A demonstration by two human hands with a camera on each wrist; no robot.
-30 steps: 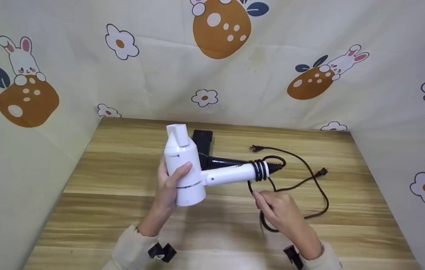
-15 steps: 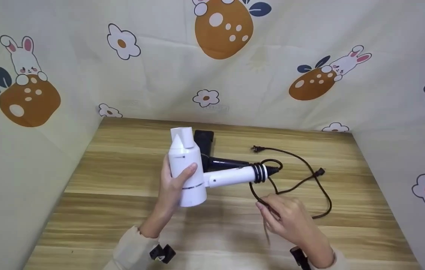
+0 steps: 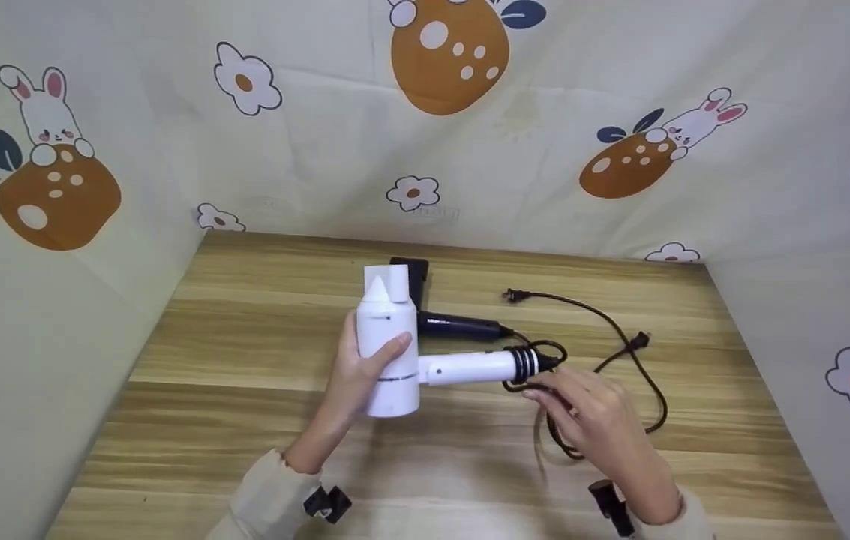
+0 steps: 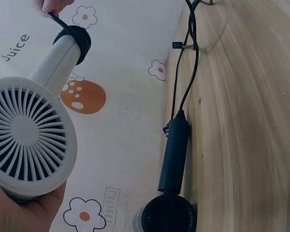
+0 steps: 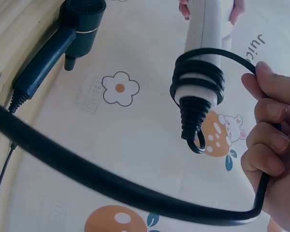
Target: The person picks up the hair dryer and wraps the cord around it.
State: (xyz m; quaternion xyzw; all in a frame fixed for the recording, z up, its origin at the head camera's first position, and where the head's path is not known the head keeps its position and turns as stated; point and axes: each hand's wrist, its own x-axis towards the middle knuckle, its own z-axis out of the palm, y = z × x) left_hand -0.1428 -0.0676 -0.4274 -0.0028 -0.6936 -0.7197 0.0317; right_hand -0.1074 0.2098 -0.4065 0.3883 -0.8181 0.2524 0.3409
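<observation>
A: What is the left hand [image 3: 364,371] doing?

B: It is gripping the white hair dryer [image 3: 388,341] by its barrel, fingers wrapped round, holding it above the wooden table [image 3: 229,352] so the handle is sticking out free for winding.

A: And the right hand [image 3: 597,420]?

B: It is pinching the black cord [image 5: 135,193] just beside the handle's end, where several turns are already lying coiled; slack is trailing to the table.

A: Anything else nearby?

B: A black hair dryer [image 3: 440,319] is lying on the table just behind the white one, its plug [image 3: 512,295] further back.
</observation>
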